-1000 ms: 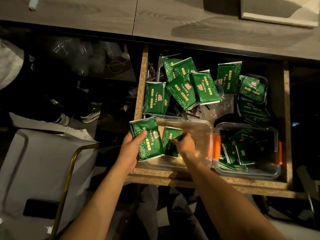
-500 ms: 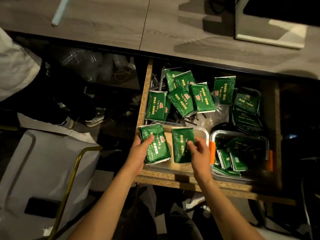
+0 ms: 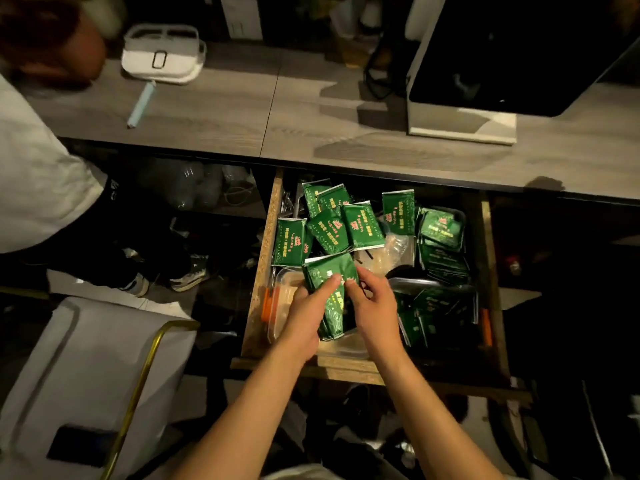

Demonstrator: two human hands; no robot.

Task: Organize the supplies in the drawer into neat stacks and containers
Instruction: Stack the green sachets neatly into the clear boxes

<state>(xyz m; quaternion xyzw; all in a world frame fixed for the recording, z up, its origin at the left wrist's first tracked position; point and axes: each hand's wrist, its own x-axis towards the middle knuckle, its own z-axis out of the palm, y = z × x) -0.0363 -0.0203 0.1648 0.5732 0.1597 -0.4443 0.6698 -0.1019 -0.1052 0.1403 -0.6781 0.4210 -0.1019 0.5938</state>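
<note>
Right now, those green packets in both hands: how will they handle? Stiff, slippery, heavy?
The green packets look like soft, sealed foil-type pouches: likely light and a bit floppy, since the loose ones behind lie tilted and crumpled. Their glossy wrap probably slides, so a stack may fan apart unless squeezed. The left hand and right hand grip them from both sides, which fits that.

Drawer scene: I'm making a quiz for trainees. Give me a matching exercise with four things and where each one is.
Things:
1. white tray
2. pale blue pen
3. held green packets
4. clear container with orange clips

Places:
A. gripped between both hands over the drawer
B. near left corner of the drawer
C. far left of the countertop
D. lying on the countertop just in front of the tray

Pairs: 1-C, 2-D, 3-A, 4-B
</note>
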